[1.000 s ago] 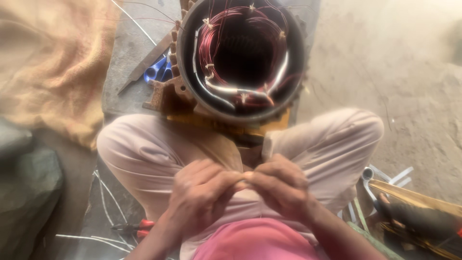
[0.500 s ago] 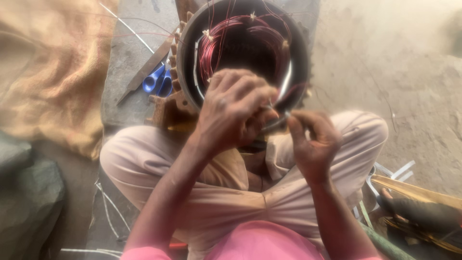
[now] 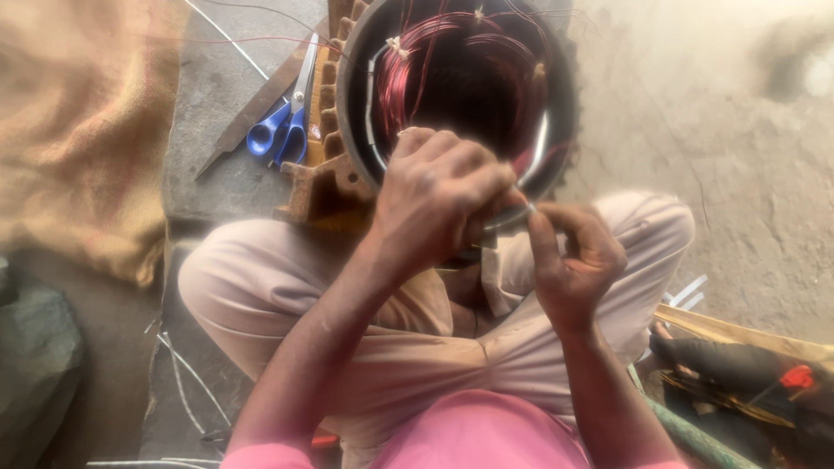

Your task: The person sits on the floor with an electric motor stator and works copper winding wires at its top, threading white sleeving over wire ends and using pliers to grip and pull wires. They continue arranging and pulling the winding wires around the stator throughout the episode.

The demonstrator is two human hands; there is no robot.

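Two hands work at one motor stator (image 3: 456, 95) resting before the crossed legs: the left hand (image 3: 439, 204) has closed over its lower rim, the right hand (image 3: 573, 256) pinches a thin strip (image 3: 527, 207), both raised since earlier; one pair of blue scissors (image 3: 287, 122) lies beside.

No packages, labels, signs or screens are to be seen anywhere around the round motor housing (image 3: 456, 95). Nothing printed or displayed is shown beside it, before it or behind it.
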